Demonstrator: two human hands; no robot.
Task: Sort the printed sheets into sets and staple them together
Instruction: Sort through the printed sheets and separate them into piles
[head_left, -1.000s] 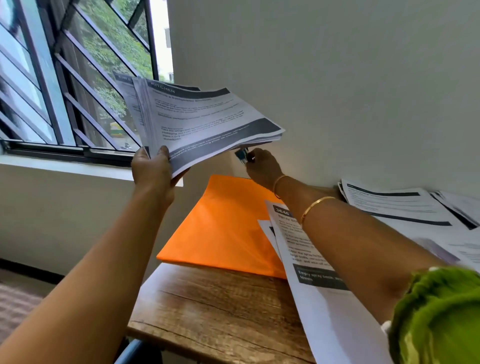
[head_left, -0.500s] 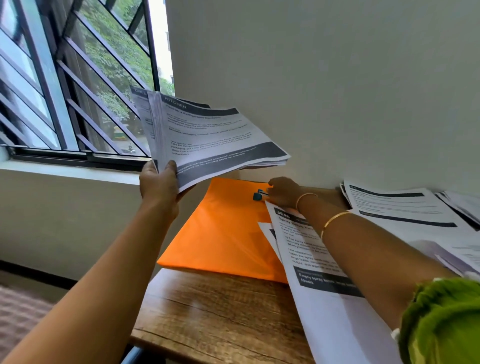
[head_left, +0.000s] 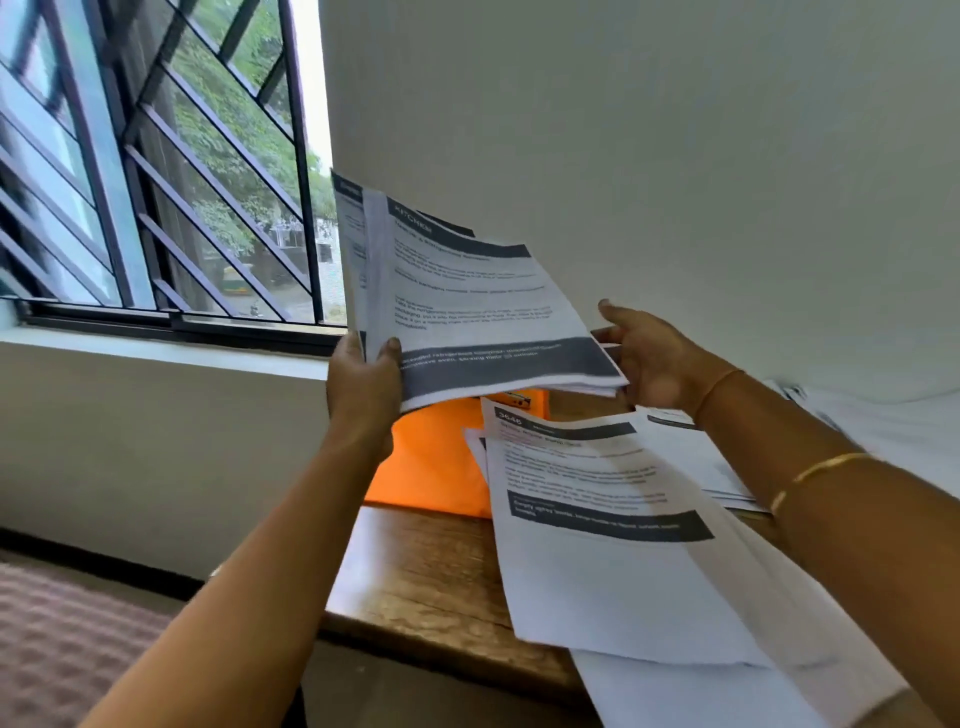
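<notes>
Left hand (head_left: 363, 382) pinches a fanned bundle of white printed sheets (head_left: 478, 306) at frame centre; right hand (head_left: 652, 364), fingers spread and empty, sits at its right edge above an orange paper folder (head_left: 431, 462).

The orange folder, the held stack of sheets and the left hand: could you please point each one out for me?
orange folder (head_left: 428, 462), head view, on its bare lower part.
held stack of sheets (head_left: 467, 291), head view, middle of the top page.
left hand (head_left: 363, 384), head view, back of the hand.

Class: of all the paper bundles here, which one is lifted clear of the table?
The KITCHEN-headed bundle, pinched in the left hand; the others lie flat.
</notes>
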